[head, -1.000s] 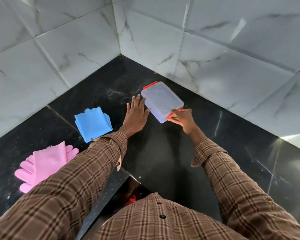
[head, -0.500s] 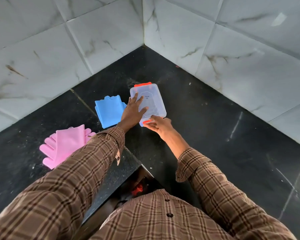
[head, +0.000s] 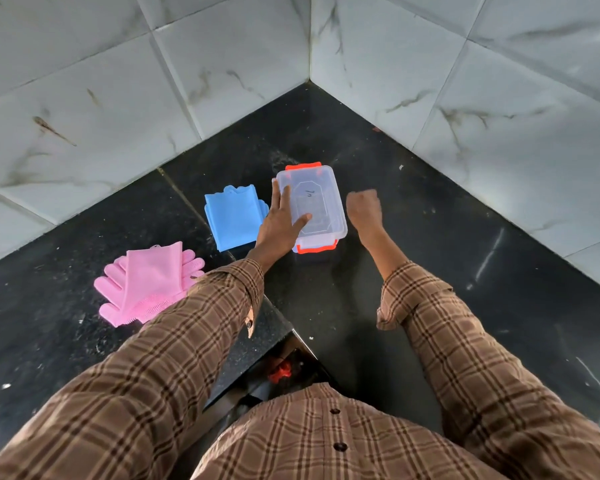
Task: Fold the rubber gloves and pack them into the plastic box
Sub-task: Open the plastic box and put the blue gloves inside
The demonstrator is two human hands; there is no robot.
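Note:
A clear plastic box (head: 321, 199) with a lid and orange clips sits on the black counter near the corner. My left hand (head: 280, 220) lies flat on the box's left side, fingers spread over the lid. My right hand (head: 363, 207) hovers just right of the box, fingers curled into a loose fist, holding nothing. A folded blue rubber glove (head: 232, 216) lies just left of the box. Folded pink rubber gloves (head: 149, 282) lie further left and nearer, partly hidden by my left sleeve.
Marble-tiled walls (head: 222, 64) meet in a corner behind the box. The black counter (head: 447, 254) stretches to the right of the box. Its near edge drops off by my body, where something red (head: 280, 370) shows below.
The box has slid left toward the blue glove. My right hand has let go of the front orange clip and moved to the box's right side. My left hand now rests on the lid.

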